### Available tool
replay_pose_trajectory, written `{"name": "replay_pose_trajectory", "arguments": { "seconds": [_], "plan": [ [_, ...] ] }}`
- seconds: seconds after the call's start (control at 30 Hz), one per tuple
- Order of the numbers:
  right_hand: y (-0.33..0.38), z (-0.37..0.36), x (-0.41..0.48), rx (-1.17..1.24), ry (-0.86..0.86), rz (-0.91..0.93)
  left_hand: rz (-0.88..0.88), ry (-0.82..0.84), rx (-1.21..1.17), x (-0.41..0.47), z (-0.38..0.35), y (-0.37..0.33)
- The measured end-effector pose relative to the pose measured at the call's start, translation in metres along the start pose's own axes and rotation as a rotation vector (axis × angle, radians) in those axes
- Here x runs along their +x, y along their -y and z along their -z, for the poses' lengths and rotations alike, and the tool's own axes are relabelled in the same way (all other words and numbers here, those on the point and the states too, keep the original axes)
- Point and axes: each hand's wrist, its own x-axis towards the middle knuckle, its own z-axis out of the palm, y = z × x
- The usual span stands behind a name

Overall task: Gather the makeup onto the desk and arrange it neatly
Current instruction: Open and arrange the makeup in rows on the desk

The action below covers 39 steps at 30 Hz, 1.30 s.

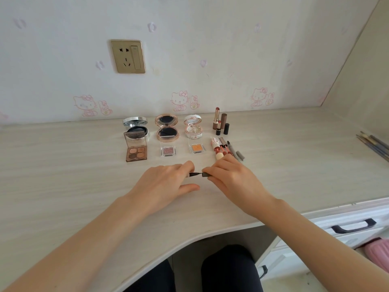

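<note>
My left hand [166,182] pinches a thin eyeliner pen [192,174] whose dark tip points right. My right hand [229,175] pinches its grey cap [205,175] just off the tip. Behind my hands, makeup stands in rows on the pale desk [63,165]: a silver compact [135,127], a rose-gold compact [167,127] and a white compact [193,128], all open. In front of them lie a brown eyeshadow palette [136,151], a pink single eyeshadow [168,151] and an orange one [196,148]. Lipsticks [221,123] stand at the right, with lip glosses and pens [226,147] lying before them.
Several paint brushes [374,144] lie at the desk's right edge. A gold wall socket [128,56] sits above the desk. White drawers with a dark handle [353,226] are at the lower right. My knees show under the curved front edge.
</note>
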Motion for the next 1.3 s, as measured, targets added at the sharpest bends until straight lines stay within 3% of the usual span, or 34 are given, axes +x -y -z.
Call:
{"name": "replay_pose_trajectory", "arguments": {
  "seconds": [0.17,0.37,0.67,0.9,1.3],
  "plan": [
    [-0.004,0.005,-0.003,-0.036,-0.03,-0.093,0.053,-0.008,-0.099,-0.005,0.006,0.005],
    [-0.008,0.009,-0.01,-0.029,-0.02,-0.188,0.119,-0.16,-0.378,-0.002,-0.002,0.009],
    [-0.021,0.023,-0.018,0.14,-0.079,-0.404,0.203,-0.26,-0.626,0.019,-0.004,-0.01],
    [-0.042,0.027,-0.035,0.169,-0.023,-0.578,0.177,-0.242,-0.673,0.036,-0.014,-0.037],
    [-0.096,0.034,-0.057,0.086,-0.011,-0.688,0.001,-0.306,-0.536,0.087,-0.023,-0.095]
  ]
}}
